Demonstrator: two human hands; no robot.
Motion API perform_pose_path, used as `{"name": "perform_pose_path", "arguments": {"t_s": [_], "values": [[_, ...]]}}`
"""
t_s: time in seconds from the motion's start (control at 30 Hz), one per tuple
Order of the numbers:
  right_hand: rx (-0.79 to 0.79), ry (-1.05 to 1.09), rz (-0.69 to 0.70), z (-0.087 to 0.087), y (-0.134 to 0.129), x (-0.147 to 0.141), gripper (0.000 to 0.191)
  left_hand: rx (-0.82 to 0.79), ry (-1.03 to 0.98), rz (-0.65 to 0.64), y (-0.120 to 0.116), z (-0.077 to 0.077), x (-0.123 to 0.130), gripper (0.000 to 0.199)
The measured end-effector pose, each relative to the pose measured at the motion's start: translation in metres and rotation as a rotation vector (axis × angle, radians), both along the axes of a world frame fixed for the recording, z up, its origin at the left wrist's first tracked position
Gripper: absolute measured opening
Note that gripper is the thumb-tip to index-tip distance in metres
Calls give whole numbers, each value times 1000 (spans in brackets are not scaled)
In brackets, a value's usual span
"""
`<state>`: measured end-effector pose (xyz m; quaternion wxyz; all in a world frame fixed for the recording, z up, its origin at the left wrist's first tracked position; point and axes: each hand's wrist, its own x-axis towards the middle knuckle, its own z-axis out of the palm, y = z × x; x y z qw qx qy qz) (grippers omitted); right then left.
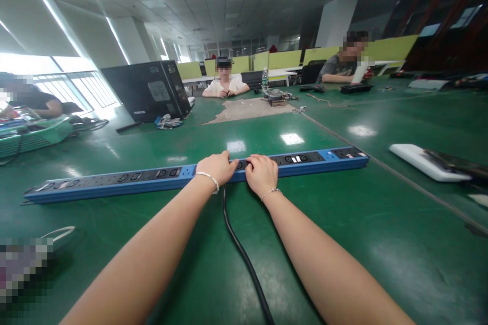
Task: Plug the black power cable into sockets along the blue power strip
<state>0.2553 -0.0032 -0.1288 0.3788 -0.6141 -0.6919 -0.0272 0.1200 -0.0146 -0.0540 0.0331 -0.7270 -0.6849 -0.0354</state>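
Note:
A long blue power strip (pixel 305 166) with black socket sections lies crosswise on the green table. Near its middle, my left hand (pixel 216 168) is closed over it, thumb toward the centre. My right hand (pixel 263 173) grips the strip a short way to the right, fingers curled over the top. Between the two hands a bit of black socket face shows. A thick black cable (pixel 240 246) comes out from under the strip there and runs toward me between my forearms. My fingertips on the far side are hidden.
A black computer case (pixel 147 90) stands back left, gloves (pixel 168 122) beside it. A green basket (pixel 41 137) is at far left, a white object (pixel 423 162) at right. Three other people sit around the table. A water bottle (pixel 265 78) stands beyond bare brown board (pixel 251 110).

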Motion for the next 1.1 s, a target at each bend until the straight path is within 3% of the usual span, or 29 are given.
{"name": "perform_pose_path", "arguments": {"t_s": [0.17, 0.53, 0.63, 0.77, 0.83, 0.9, 1.03, 1.1], "values": [[-2, 22, 13, 0, 0, 0, 27, 15, 41, 98, 9, -7, 17, 32], [38, -19, -14, -2, 0, -2, 28, -29, 35, 95, 7, -7, 10, 31], [51, -27, -27, -3, 0, -4, 29, 31, 15, 106, 0, 11, 14, 29], [51, -37, -7, -4, 1, -3, 29, 242, -42, 88, -7, 52, 17, 32], [50, -30, -4, -4, 1, -2, 29, 268, -48, 74, -4, 66, 4, 31], [45, -19, -3, -4, 1, -1, 29, 245, -102, 99, 2, 68, -23, 30], [40, 7, 0, -4, 2, -2, 28, 294, -235, 306, 11, 51, -96, 34], [37, 20, -2, -3, 2, -3, 28, 142, -252, 295, 8, 41, -124, 37]]}}
